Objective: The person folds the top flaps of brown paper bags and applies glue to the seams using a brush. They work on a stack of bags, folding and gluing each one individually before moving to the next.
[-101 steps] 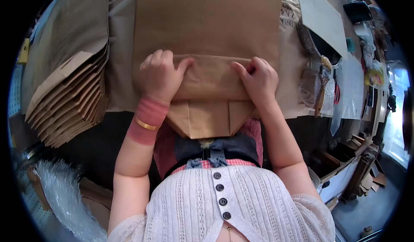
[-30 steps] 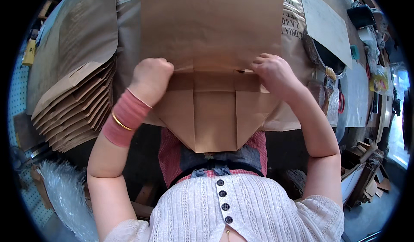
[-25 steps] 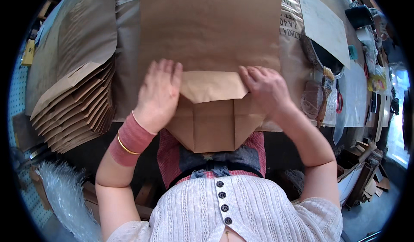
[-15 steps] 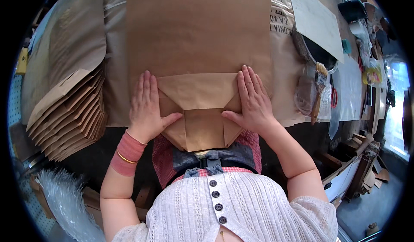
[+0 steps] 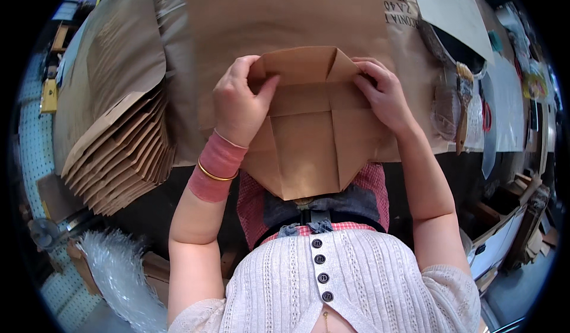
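A large brown paper bag (image 5: 306, 155) lies on the work table in front of me, its folded bottom end toward my body and overhanging the near edge. The far flap (image 5: 300, 67) of that end stands raised, opening the creased rectangular panel below it. My left hand (image 5: 242, 102) pinches the flap's left corner between thumb and curled fingers. At the right corner, my right hand (image 5: 383, 92) grips the paper the same way. Some of the fingertips are hidden behind the paper.
To the left, several folded paper bags (image 5: 116, 161) overlap in a fanned stack. A brush with a wooden handle (image 5: 463, 110) lies at the right, beside a dark container (image 5: 454, 54) under a pale board (image 5: 454, 9). Red-handled scissors (image 5: 487, 118) lie farther right. Clear plastic strands (image 5: 122, 279) hang at lower left.
Both hands lay flat on the bag's sides; now they grip the far flap's corners. That flap was folded down toward me and is now lifted upright. The view has shifted slightly.
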